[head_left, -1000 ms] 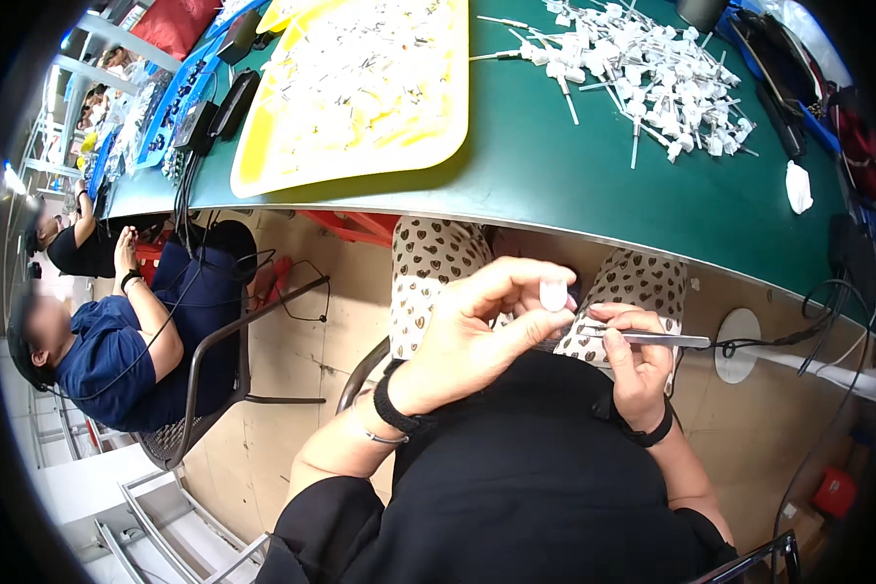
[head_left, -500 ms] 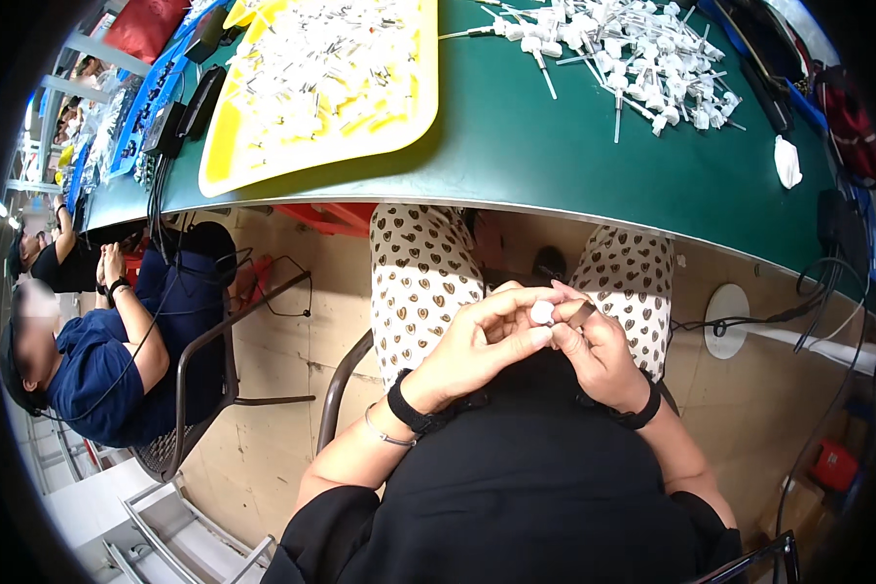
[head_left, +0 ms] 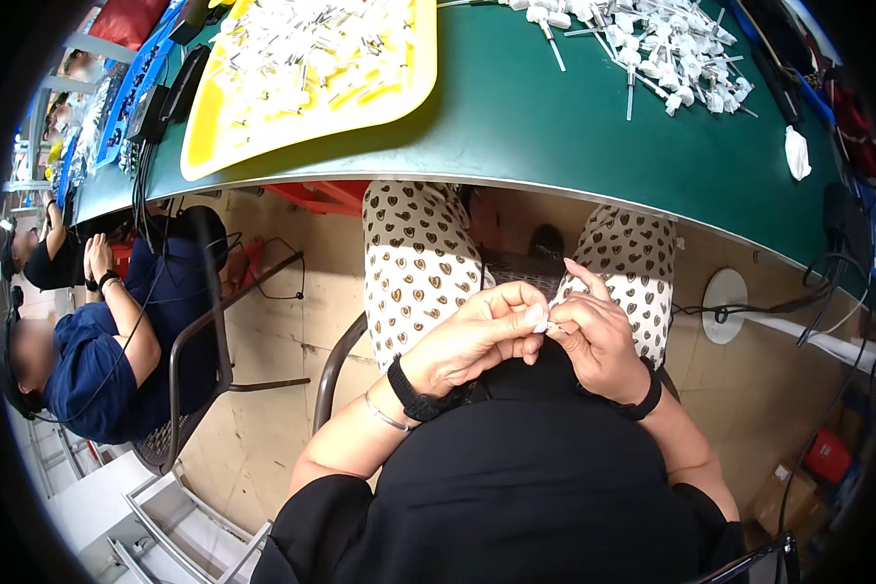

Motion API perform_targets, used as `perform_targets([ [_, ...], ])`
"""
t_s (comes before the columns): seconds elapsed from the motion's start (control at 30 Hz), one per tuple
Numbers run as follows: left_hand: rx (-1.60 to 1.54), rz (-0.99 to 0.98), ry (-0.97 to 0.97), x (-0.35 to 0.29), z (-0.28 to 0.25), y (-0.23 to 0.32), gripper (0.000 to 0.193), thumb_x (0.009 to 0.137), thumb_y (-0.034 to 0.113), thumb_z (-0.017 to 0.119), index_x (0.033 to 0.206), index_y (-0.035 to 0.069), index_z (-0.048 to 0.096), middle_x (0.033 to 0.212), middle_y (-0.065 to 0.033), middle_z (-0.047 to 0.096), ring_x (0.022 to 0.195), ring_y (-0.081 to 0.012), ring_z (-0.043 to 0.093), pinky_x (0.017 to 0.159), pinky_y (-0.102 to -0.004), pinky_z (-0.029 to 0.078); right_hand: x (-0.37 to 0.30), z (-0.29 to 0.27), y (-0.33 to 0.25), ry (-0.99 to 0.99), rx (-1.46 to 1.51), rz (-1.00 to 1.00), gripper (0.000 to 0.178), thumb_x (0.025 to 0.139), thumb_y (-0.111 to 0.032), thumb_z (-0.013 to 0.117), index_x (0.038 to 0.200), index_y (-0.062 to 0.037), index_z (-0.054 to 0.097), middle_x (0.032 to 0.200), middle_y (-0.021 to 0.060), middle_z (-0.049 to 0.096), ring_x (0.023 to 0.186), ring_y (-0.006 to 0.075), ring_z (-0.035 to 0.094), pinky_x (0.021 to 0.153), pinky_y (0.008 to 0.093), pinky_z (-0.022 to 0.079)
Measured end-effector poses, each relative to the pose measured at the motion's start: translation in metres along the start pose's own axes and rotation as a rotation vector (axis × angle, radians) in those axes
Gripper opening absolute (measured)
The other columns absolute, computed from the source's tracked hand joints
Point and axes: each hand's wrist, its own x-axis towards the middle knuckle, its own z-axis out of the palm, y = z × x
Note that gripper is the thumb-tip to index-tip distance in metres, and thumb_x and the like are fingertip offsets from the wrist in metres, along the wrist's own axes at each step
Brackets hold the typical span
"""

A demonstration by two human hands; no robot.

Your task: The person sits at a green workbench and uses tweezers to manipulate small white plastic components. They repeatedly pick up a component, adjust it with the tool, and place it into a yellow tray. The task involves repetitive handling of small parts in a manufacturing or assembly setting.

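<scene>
Over my lap, my left hand [head_left: 477, 336] pinches a small white plastic piece [head_left: 537, 317] between thumb and fingertips. My right hand [head_left: 599, 336] meets it from the other side, its thumb and a curled finger closed at the piece's edge, while another finger sticks up. Most of the piece is covered by fingertips, so its exact kind cannot be made out. On the green table lies a heap of white plastic pieces with thin tubes [head_left: 676, 58]. A yellow tray [head_left: 307, 146] full of small white pieces with thin metallic-looking stems stands to its left.
The green table's [head_left: 535, 146] near edge runs just beyond my knees. A crumpled white scrap [head_left: 796, 154] lies at its right. Cables [head_left: 827, 277] hang off the right side. At left, a co-worker in dark blue [head_left: 117, 341] sits on a chair [head_left: 200, 380].
My hands have turned the white piece, and it now sits lower and more hidden between the fingertips. One right finger has lifted. The brownish strip by my right fingers no longer shows.
</scene>
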Motion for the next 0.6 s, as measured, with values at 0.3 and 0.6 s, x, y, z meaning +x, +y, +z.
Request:
perform_targets([
  [0.3, 0.43, 0.12, 0.072, -0.021, 0.034, 0.042, 0.015, 0.105, 0.014, 0.071, 0.111, 0.001, 0.068, 0.096, -0.0071, 0.074, 0.084, -0.0143, 0.074, 0.081, -0.0285, 0.062, 0.018, -0.008, -0.015, -0.025, -0.041, -0.045, 0.011, 0.1, -0.013, 0.073, 0.106, -0.0055, 0.068, 0.085, 0.006, 0.071, 0.077, 0.0242, 0.07, 0.117, 0.0619, 0.04],
  [0.6, 1.053, 1.328, 0.543, -0.046, 0.086, 0.23, 0.032, 0.107, 0.024, 0.069, 0.117, -0.006, 0.069, 0.108, -0.0143, 0.073, 0.094, -0.0204, 0.072, 0.085, -0.0316, 0.058, 0.002, -0.028, -0.021, 0.255, 0.114, 0.06, 0.039, 0.109, -0.035, 0.062, 0.125, -0.001, 0.073, 0.105, 0.009, 0.059, 0.087, 0.0175, 0.059, 0.077, 0.0289, 0.049],
])
